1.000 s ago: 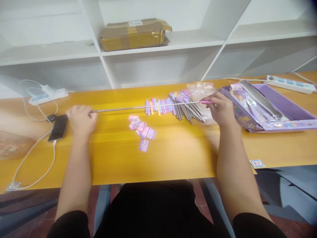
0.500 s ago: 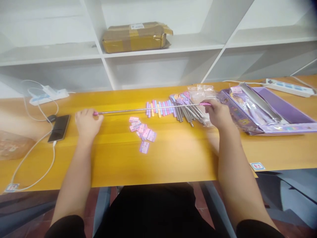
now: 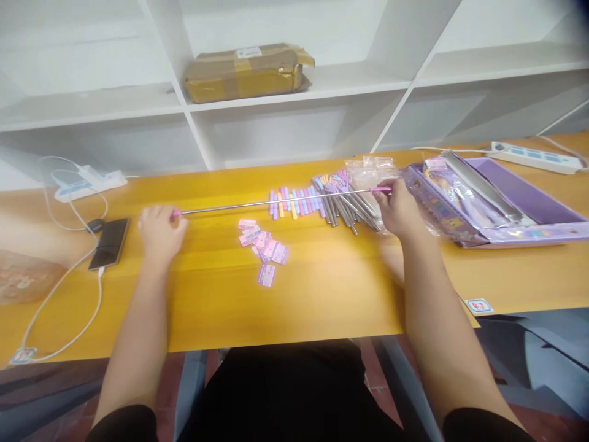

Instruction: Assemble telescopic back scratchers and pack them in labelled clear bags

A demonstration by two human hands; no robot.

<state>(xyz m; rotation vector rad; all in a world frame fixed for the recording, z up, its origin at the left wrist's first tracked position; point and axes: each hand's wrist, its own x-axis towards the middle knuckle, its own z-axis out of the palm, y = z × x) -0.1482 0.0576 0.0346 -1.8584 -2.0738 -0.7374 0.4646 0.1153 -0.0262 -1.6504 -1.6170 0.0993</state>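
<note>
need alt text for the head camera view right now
A left hand and a right hand hold a thin silver metal rod by its pink ends, over a yellow-orange wooden table. Short pastel sticks, grey metal tubes and small pink-and-purple cards lie there, beside an open purple box.

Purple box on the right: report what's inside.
Inside the purple box, a clear packet and a grey strip lie toward the left; bare purple interior shows toward the right. Anything beneath them is covered, so it cannot be told.
</note>
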